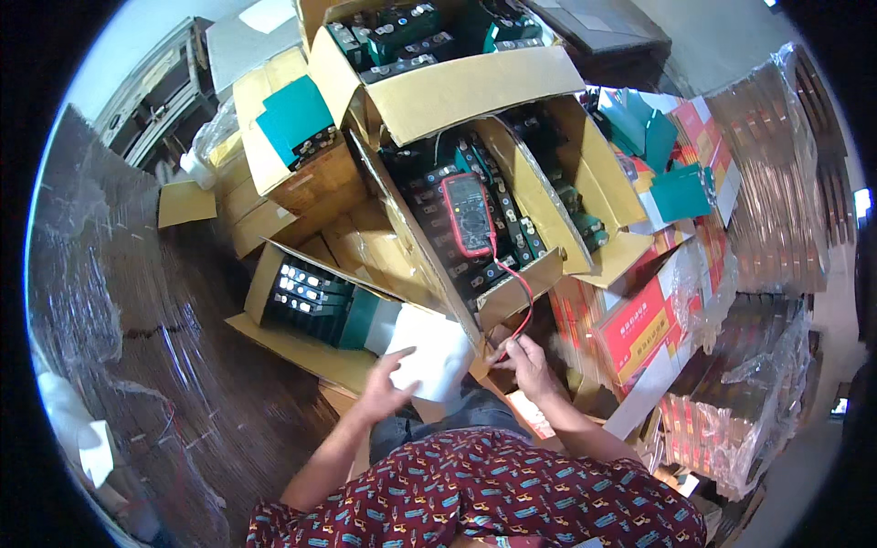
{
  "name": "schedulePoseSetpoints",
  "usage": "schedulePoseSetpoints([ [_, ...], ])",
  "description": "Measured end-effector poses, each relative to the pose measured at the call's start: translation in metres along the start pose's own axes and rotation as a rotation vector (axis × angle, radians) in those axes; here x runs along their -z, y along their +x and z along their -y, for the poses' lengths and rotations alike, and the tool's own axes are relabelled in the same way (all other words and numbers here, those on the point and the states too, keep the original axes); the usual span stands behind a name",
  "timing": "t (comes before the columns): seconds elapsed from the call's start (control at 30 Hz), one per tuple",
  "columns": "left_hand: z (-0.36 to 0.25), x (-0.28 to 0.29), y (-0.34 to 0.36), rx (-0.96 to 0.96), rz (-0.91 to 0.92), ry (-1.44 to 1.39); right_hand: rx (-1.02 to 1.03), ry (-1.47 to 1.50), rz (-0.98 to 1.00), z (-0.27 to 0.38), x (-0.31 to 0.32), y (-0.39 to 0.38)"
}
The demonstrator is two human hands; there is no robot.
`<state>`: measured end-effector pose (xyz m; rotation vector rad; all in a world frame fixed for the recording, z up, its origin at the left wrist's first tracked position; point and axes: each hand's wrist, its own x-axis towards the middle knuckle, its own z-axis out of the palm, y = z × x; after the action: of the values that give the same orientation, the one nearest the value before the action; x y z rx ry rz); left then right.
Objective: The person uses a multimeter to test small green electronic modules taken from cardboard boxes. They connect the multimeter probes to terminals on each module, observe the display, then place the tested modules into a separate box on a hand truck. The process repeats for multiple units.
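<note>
My left hand (pixel 388 388) is at the lower left edge of a bright white flat-faced piece (pixel 437 347), its fingers apart; whether it grips the piece is unclear. Pinched in my right hand (pixel 530 367) are the test leads, a red one (pixel 528 306) and a dark one beside it. The red lead runs up to a red multimeter (pixel 468 216), which lies on rows of dark batteries (pixel 505 205) in an open carton (pixel 393 205). Left of the white piece, a smaller open carton (pixel 260 290) holds dark batteries with shiny terminals (pixel 301 294).
Another open carton (pixel 475 91) of green batteries stands at the back. Green batteries (pixel 297 119) sit on a carton at left, and more green ones (pixel 681 192) at right. Stacks of flattened cardboard (pixel 772 173) flank both sides. Red printed boxes (pixel 639 329) lie at right.
</note>
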<state>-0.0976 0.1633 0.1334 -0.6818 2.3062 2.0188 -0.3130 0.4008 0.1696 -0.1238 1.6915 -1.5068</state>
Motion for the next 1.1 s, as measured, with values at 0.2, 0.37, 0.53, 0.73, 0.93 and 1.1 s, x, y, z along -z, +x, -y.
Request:
schedulePoseSetpoints([
  [0.2,-0.044,-0.065,0.031,-0.146,0.451,-0.122,-0.033,0.616,0.153,0.115,-0.058,-0.016],
  [0.37,0.005,-0.035,-0.018,0.063,0.211,0.062,-0.078,0.953,0.089,0.187,-0.004,0.01],
  [0.53,0.049,-0.006,-0.089,0.149,0.214,0.286,-0.068,1.075,0.245,0.189,0.06,0.058],
  [0.73,0.157,0.007,-0.202,0.554,0.037,0.482,-0.018,0.851,0.18,0.178,0.087,0.094],
  [0.93,0.101,0.055,-0.219,0.933,-0.192,0.67,0.086,0.325,-0.113,0.176,0.08,0.094],
  [1.1,0.086,0.088,-0.183,0.244,-0.894,0.524,0.816,-0.805,-0.417,0.165,0.003,0.064],
])
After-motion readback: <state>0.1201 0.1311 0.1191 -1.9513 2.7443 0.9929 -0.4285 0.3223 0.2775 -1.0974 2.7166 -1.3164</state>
